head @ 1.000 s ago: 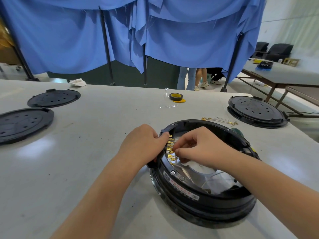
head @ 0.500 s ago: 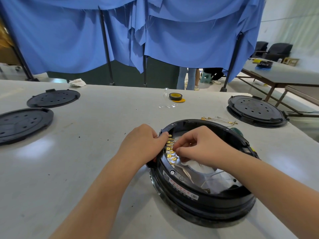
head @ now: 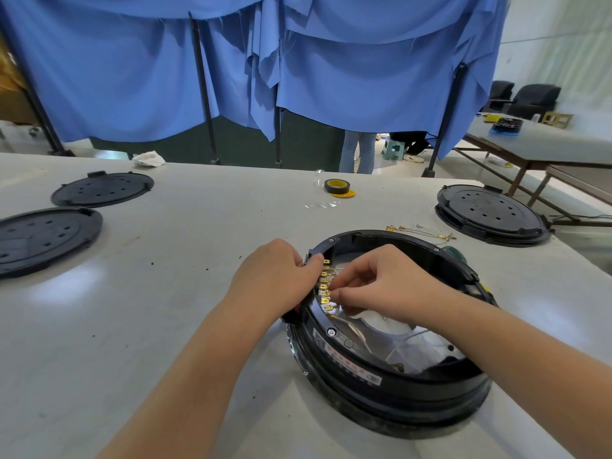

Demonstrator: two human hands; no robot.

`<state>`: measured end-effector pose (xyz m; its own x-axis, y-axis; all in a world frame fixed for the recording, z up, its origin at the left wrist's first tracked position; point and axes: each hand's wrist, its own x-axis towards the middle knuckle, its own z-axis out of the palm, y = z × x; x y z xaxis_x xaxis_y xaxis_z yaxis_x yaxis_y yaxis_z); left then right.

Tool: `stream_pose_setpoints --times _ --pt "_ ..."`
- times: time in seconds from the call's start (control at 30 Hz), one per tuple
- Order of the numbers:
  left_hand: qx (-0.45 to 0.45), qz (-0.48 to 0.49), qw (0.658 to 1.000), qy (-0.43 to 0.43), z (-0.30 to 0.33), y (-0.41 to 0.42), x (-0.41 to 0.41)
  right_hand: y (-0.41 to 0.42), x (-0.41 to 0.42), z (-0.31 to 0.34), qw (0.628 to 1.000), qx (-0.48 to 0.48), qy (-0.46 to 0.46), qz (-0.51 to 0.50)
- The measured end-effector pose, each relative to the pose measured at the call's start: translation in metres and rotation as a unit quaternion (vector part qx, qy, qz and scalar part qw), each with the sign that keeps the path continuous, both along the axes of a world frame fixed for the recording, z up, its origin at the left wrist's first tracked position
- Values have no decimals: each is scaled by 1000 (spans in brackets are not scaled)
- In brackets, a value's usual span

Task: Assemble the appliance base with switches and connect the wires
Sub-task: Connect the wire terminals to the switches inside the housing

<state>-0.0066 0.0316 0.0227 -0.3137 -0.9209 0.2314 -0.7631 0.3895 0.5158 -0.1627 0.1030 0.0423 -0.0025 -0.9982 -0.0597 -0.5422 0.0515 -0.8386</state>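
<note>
Brass terminals (head: pixel 324 286) line the appliance base (head: pixel 390 366) near the table's front edge; the left hand (head: pixel 275 276) grips its rim, steadying it, while the right hand (head: pixel 381 286) pinches one terminal.

Blue curtains (head: pixel 364 77) hang on dark poles behind the grey desk (head: pixel 132 309). A roll of tape (head: pixel 335 186) lies near the desk's far edge, and a crumpled white rag (head: pixel 148 159) sits at the far left. Beyond the curtains stand a person's legs in jeans (head: pixel 359 152) and a small stool (head: pixel 393 148). Two black chairs (head: pixel 530 101) stand at the far right behind another table (head: pixel 546 150).
</note>
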Motion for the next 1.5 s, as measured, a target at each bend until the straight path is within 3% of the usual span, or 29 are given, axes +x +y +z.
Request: stream_pose_setpoints --times 0.5,1.5 --pt "-10 7 1000 -4 1 3 -2 1 8 -2 992 -63 106 -7" --pt "0 6 1000 -11 2 4 -4 3 11 0 990 -66 122 0"
